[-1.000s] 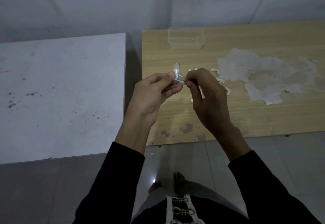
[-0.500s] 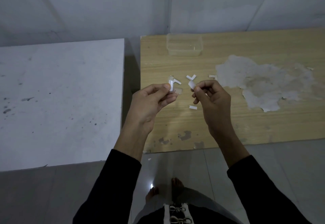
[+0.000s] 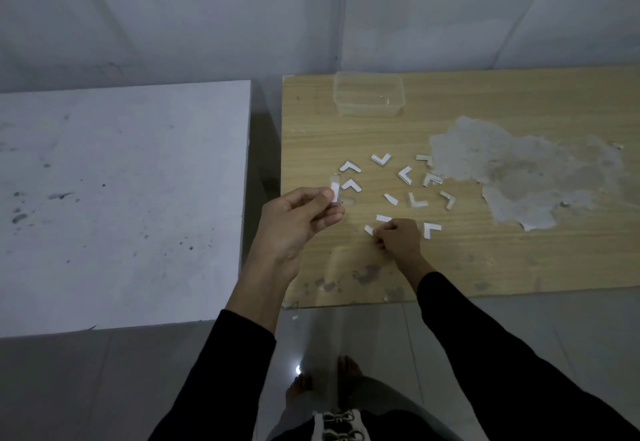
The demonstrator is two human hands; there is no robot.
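Several small white L-shaped pieces (image 3: 350, 166) lie scattered on the wooden table (image 3: 519, 267). My left hand (image 3: 301, 220) hovers above the table's left part and pinches a small white and clear piece (image 3: 334, 191) between thumb and fingers. My right hand (image 3: 398, 238) is down on the table with its fingers curled over a white L-shaped piece (image 3: 375, 224) that sticks out to the left of the knuckles.
A clear plastic container (image 3: 369, 98) stands at the table's far edge. A large patch of peeled veneer (image 3: 526, 170) marks the table to the right. A white table (image 3: 121, 198) stands to the left across a narrow gap. My bare feet (image 3: 325, 381) are on the tiled floor.
My right hand has dropped from beside my left hand down onto the table. My left hand still holds its piece up. More of the scattered pieces now show.
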